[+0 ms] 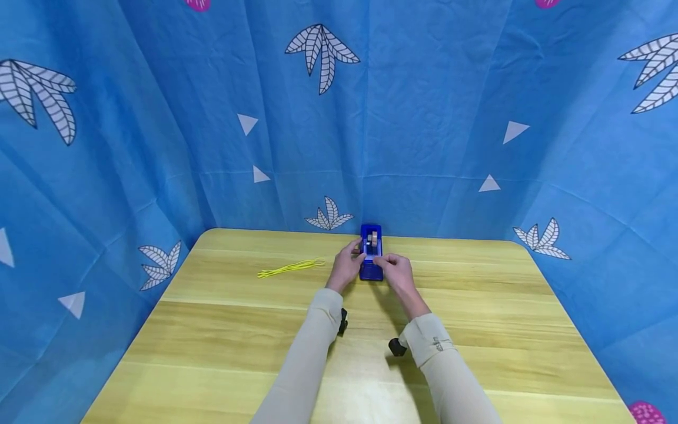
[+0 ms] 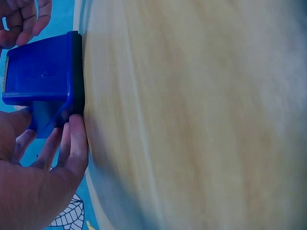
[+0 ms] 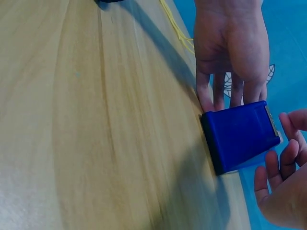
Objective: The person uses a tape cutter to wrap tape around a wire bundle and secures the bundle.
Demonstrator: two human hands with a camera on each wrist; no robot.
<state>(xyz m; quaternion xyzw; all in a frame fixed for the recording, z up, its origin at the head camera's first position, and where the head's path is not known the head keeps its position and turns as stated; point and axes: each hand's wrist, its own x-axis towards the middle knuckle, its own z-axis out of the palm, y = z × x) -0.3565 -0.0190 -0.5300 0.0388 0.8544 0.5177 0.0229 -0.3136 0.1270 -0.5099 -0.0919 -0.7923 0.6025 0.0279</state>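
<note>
Showing partly (inside dispenser [image 1: 371, 272]): tape roll [image 1: 374, 238]

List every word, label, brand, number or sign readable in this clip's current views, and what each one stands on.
No text can be read with certainty.
Right sleeve cuff: small dark lettering, too small and blurred to read.
Blue tape dispenser: no readable text; a faint mark on its front in the left wrist view is too unclear to make out.
Curtain: leaf and triangle prints, no words seen.
</note>
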